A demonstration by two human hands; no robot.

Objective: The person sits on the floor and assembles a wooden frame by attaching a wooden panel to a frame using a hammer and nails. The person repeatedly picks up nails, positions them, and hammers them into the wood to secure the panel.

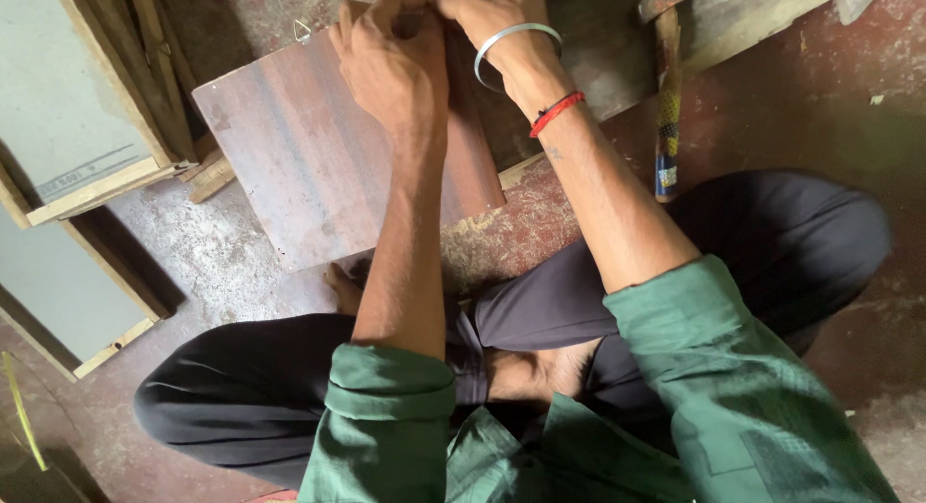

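Two hands work at the far edge of a board [318, 156], a reddish-brown laminate panel lying flat on the floor [231, 262] in front of a person sitting cross-legged. Left hand [391, 64] is curled tight, fingers bunched at the board's top edge, w/ the thumb side pressed toward the right hand [492, 11]; looks like a pinch on something small, but what it holds is hidden by the knuckles, so can't tell. Right hand is closed too, fingertips meeting the left at the same spot near the frame's top; its contents are also out of view. Right wrist carries a metal bangle [511, 40] and a red thread [556, 112].

Board sits tilted relative to the person, one corner pointing toward the knees, prob. so the worked edge is within reach of both arms. A small metal hanger loop [302, 29] shows at the board's top-left corner, apart from the hands.

A hammer [666, 98] w/ a wrapped handle lies on the floor just right of the right forearm, close enough to grab, not touched. Wood-framed panels [77, 108] lean or lie at left, well apart from the hands. A plank [743, 21] lies at upper right beyond the hammer. Yellow strip [19, 407] at far left edge, unclear what.
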